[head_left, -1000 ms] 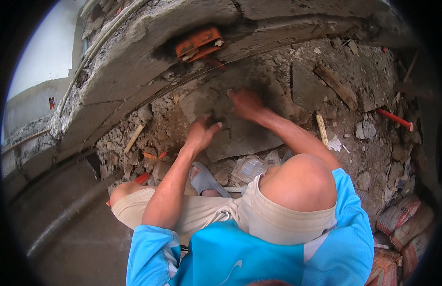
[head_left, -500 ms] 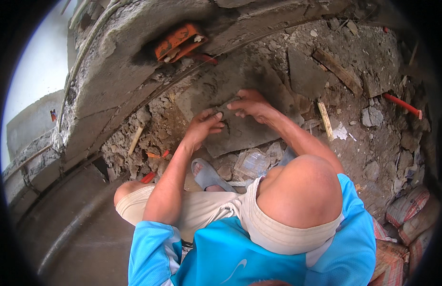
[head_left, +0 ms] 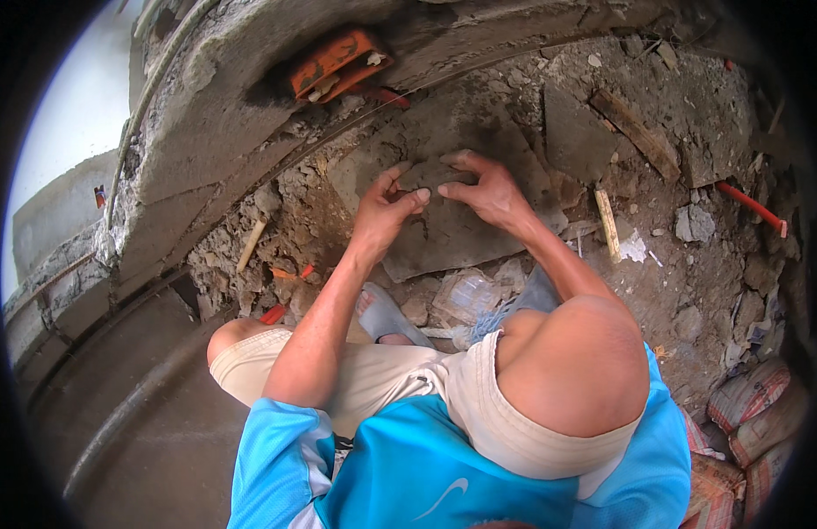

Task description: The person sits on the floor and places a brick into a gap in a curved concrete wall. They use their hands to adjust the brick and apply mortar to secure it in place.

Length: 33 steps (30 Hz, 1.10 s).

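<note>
My left hand (head_left: 386,209) and my right hand (head_left: 492,194) face each other above a flat grey slab (head_left: 479,247) smeared with dark wet material. On both hands the fingers are curved and the thumb stands apart from them. Between the fingertips lies a dark grey patch (head_left: 433,179) that looks like wet mortar. It blends with the slab, so I cannot make out whether the hands lift any of it. The thumb tips point at each other with a small gap between them.
An orange metal box (head_left: 342,66) sits in the concrete wall beyond the slab. Rubble surrounds the slab, with a wooden strip (head_left: 608,226), a plank (head_left: 636,137) and a red tube (head_left: 752,209) to the right. Filled sacks (head_left: 748,388) lie at lower right. My sandalled foot (head_left: 391,317) is near the slab.
My hands have turned so that the thumbs point inward and the fingers curve round the patch between them. The right thumb has swung out from its fingers. The view has shifted slightly.
</note>
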Each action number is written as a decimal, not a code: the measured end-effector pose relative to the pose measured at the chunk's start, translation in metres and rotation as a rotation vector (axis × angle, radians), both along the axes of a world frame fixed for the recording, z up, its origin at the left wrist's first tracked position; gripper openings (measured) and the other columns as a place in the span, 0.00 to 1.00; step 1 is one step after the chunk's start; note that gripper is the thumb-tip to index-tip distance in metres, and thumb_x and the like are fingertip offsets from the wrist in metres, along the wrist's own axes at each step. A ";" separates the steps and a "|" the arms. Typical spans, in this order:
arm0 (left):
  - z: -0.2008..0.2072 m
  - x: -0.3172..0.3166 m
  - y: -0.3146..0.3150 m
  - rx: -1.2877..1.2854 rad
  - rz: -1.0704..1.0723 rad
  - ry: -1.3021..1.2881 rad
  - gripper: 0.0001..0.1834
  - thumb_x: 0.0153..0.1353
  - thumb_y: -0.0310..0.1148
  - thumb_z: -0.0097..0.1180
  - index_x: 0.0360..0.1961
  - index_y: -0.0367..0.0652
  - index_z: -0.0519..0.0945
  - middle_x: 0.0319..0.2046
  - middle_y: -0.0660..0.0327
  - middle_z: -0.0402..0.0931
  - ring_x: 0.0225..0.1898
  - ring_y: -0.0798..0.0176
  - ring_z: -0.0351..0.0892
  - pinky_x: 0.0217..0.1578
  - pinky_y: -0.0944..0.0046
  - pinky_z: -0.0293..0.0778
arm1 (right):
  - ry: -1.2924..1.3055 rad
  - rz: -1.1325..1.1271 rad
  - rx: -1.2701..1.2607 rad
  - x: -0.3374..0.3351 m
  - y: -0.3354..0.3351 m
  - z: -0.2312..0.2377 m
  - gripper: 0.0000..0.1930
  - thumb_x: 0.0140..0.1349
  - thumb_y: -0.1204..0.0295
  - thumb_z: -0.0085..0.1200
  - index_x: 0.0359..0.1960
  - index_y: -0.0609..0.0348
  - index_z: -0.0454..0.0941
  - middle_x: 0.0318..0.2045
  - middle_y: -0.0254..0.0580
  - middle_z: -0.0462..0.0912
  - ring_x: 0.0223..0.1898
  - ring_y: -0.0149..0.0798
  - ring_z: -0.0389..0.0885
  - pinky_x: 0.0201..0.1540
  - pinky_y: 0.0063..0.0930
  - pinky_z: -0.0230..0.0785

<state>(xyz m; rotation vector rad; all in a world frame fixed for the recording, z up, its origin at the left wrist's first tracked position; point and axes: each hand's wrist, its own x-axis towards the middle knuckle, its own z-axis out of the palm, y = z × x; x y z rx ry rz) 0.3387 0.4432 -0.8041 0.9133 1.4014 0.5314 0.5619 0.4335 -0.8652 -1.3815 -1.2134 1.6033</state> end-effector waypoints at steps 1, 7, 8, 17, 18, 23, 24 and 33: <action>0.001 0.000 0.000 0.009 0.009 -0.002 0.35 0.70 0.34 0.73 0.72 0.29 0.72 0.48 0.55 0.85 0.47 0.62 0.88 0.49 0.62 0.84 | -0.031 0.000 0.025 0.001 0.001 0.007 0.29 0.63 0.64 0.73 0.63 0.68 0.82 0.55 0.56 0.90 0.55 0.48 0.89 0.62 0.40 0.77; -0.010 -0.008 -0.004 -0.034 0.004 0.006 0.33 0.69 0.32 0.72 0.70 0.29 0.74 0.47 0.56 0.86 0.45 0.63 0.88 0.48 0.63 0.84 | -0.125 0.103 0.031 -0.001 -0.002 0.016 0.26 0.64 0.63 0.71 0.60 0.66 0.84 0.52 0.59 0.91 0.54 0.48 0.90 0.58 0.40 0.78; -0.011 -0.010 -0.004 -0.041 0.004 0.030 0.33 0.69 0.32 0.72 0.70 0.29 0.74 0.47 0.56 0.86 0.45 0.63 0.88 0.47 0.64 0.84 | -0.123 0.105 0.020 -0.004 -0.003 0.015 0.26 0.64 0.63 0.72 0.60 0.66 0.84 0.51 0.56 0.91 0.53 0.45 0.89 0.57 0.39 0.78; -0.010 -0.015 -0.008 -0.095 -0.044 0.151 0.35 0.67 0.38 0.76 0.68 0.29 0.76 0.39 0.58 0.86 0.39 0.66 0.87 0.41 0.67 0.83 | 0.090 0.085 -0.349 -0.020 -0.005 -0.005 0.21 0.65 0.65 0.73 0.55 0.65 0.86 0.38 0.40 0.90 0.34 0.31 0.86 0.36 0.28 0.76; -0.011 -0.015 -0.007 -0.097 -0.027 0.133 0.36 0.67 0.38 0.76 0.68 0.29 0.75 0.38 0.58 0.86 0.38 0.66 0.87 0.41 0.67 0.83 | 0.131 0.068 -0.344 -0.020 -0.004 -0.005 0.20 0.66 0.66 0.73 0.54 0.66 0.86 0.37 0.38 0.90 0.33 0.28 0.85 0.34 0.26 0.74; -0.011 -0.014 -0.007 -0.137 0.047 0.053 0.36 0.68 0.37 0.75 0.70 0.29 0.74 0.39 0.57 0.87 0.37 0.67 0.86 0.40 0.67 0.82 | 0.211 0.029 -0.375 -0.020 -0.002 -0.001 0.17 0.66 0.69 0.72 0.51 0.68 0.85 0.37 0.38 0.89 0.31 0.28 0.84 0.31 0.24 0.71; -0.012 -0.015 -0.005 -0.147 0.051 0.033 0.36 0.68 0.36 0.75 0.70 0.29 0.74 0.40 0.56 0.87 0.37 0.67 0.86 0.40 0.67 0.82 | 0.224 0.034 -0.376 -0.019 -0.001 0.001 0.16 0.67 0.70 0.72 0.52 0.68 0.84 0.37 0.38 0.88 0.32 0.28 0.83 0.31 0.23 0.71; -0.015 -0.025 -0.001 -0.179 0.065 -0.023 0.34 0.69 0.36 0.73 0.71 0.33 0.74 0.49 0.55 0.87 0.44 0.64 0.87 0.47 0.63 0.82 | 0.404 -0.077 -0.455 -0.006 0.004 0.004 0.21 0.69 0.71 0.70 0.59 0.71 0.82 0.38 0.39 0.87 0.32 0.29 0.82 0.31 0.23 0.70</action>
